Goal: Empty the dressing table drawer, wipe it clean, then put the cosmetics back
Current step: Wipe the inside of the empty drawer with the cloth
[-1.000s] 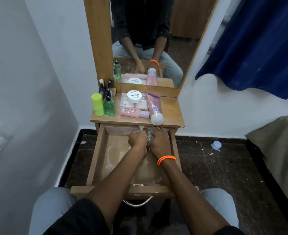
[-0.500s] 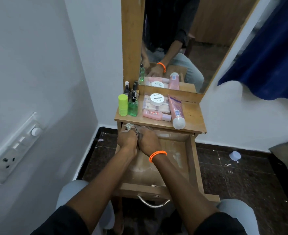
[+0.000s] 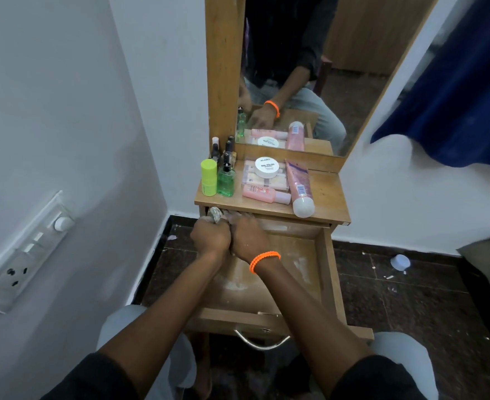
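The cloth (image 3: pixel 216 215) is mostly hidden under the worktop (image 3: pixel 324 192) edge. Both hands, left (image 3: pixel 210 236) and right (image 3: pixel 251 238), press together, clutching it at the drawer's (image 3: pixel 328 269) far left corner.

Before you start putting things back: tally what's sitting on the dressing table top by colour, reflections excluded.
Green: 2, the lime container and the green bottle.
Pink: 3, the tube, the small bottle and the flat box.
White: 1, the round tub.
Dark small bottles at the back: about 3, partly hidden.
Total: about 9.
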